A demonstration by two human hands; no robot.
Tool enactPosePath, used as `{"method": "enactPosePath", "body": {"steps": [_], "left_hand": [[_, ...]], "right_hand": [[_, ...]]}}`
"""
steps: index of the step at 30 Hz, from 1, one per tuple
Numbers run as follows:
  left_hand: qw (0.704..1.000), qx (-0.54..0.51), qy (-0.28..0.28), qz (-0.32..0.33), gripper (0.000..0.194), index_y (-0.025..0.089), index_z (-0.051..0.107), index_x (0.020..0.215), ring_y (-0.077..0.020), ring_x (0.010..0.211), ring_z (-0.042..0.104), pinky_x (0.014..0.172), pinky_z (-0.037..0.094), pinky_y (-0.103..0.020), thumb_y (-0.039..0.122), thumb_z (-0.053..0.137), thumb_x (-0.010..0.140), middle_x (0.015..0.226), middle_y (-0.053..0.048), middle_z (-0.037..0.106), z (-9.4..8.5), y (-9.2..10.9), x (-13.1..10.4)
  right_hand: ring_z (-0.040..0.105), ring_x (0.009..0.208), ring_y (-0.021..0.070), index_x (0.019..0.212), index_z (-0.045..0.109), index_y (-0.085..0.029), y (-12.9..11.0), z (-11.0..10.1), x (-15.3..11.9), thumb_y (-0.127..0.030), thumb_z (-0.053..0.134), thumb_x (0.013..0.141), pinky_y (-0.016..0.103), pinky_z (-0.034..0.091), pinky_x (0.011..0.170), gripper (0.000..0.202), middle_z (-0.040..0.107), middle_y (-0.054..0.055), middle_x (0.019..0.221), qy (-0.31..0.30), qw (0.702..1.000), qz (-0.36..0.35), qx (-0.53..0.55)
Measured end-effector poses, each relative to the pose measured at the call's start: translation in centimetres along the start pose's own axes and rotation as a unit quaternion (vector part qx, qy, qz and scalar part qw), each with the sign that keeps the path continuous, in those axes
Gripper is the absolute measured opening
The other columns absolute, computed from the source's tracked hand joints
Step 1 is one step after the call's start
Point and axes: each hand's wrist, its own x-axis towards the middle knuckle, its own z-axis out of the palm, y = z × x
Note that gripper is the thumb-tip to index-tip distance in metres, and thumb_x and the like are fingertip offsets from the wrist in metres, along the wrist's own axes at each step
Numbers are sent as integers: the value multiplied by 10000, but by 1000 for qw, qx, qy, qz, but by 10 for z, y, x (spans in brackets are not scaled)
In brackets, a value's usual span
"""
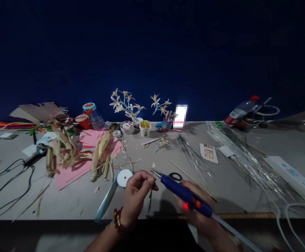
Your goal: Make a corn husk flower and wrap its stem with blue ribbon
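Observation:
My left hand (pixel 139 190), a beaded bracelet on its wrist, pinches a thin stem (pixel 150 194) between thumb and fingers. A small pale piece (pixel 153 166) tops that stem. Wrapped in my right hand (pixel 194 206) is a blue hot glue gun (pixel 185 194) with a glowing red light and a long glue stick at its back. Its metal nozzle points left and reaches close to the stem's top; whether they touch I cannot tell. Just left of my left hand lies a roll of light blue ribbon (pixel 124 177). A black ring of tape (pixel 175 176) lies beyond the glue gun.
Dried corn husks (pixel 65 147) cover pink paper (pixel 70 175) at left, near black cables. Husk flowers (pixel 127 101), cups (pixel 145 128) and a blurred bright screen (pixel 180 116) stand at the back. Wire bundles (pixel 247 157), a tilted bottle (pixel 240 112) and a white power strip (pixel 294 178) lie right.

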Motion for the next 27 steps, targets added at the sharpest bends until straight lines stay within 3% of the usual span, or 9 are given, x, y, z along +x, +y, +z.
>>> {"method": "enactPosePath", "body": {"steps": [15,27], "left_hand": [[1000,-4,-4,0,189,173,655,791,-146,657,619,680,478,-262,319,691,905,673,-16,686,0,0,0],[1000,-9,3,-3,193,173,653,785,-147,650,622,671,488,-264,325,703,892,667,-14,681,1,2,1]], "right_hand": [[614,569,166,829,584,-233,-1,-1,0,-412,563,931,274,465,545,207,633,-4,678,22,999,-10,-31],[574,552,179,839,542,-258,7,0,-6,-431,538,932,297,424,531,197,596,-11,656,-16,1000,1,3]]}}
